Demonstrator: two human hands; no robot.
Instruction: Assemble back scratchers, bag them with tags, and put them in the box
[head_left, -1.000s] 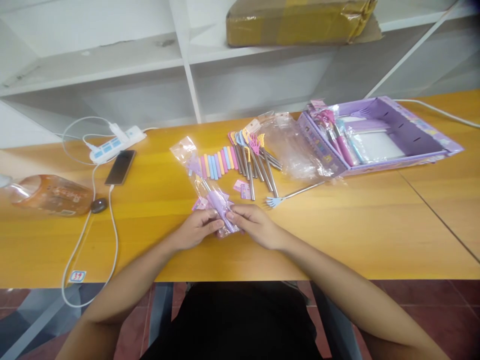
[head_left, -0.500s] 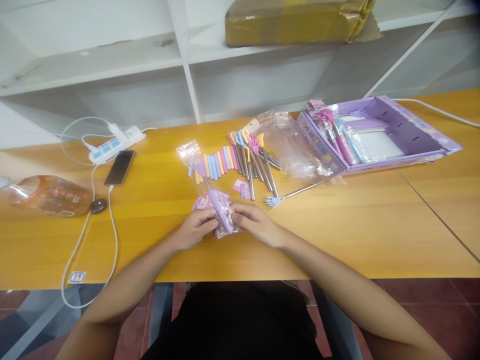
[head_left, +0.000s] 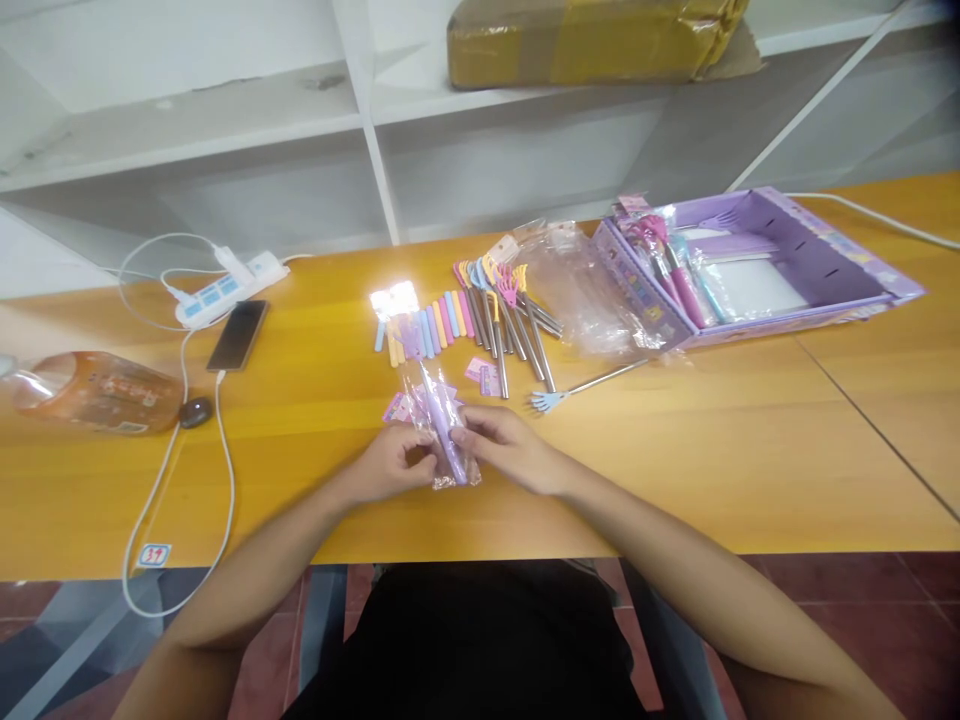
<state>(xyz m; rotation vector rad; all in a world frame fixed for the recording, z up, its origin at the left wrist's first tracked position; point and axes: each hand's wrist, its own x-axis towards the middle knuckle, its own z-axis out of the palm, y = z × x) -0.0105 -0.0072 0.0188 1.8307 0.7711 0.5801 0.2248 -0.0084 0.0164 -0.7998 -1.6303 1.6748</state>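
Observation:
A purple back scratcher (head_left: 442, 420) lies tilted inside a clear plastic bag, its claw end away from me. My left hand (head_left: 397, 460) pinches the bag's left edge near the handle, thumb and fingertips closed. On the other side, my right hand (head_left: 506, 447) grips the bag and handle, the thumb lying on the handle. Pink printed cards (head_left: 400, 406) rest on the table partly behind the bag. Beyond it lies a row of pastel handles (head_left: 442, 325). Several metal scratcher rods with coloured claws (head_left: 508, 290) are piled to the right.
A blue-clawed scratcher (head_left: 551, 401) lies apart near my right hand. Clear bags (head_left: 581, 295) lie beside a purple display box (head_left: 844, 315) holding packed scratchers. A phone (head_left: 238, 335), power strip (head_left: 232, 290), cables and an orange bottle (head_left: 105, 390) occupy the left. White shelving stands behind.
The bagged back scratcher has shifted slightly toward me and turned a little more upright. My left fingers have moved to the bag's edge, and my right thumb now lies on the handle.

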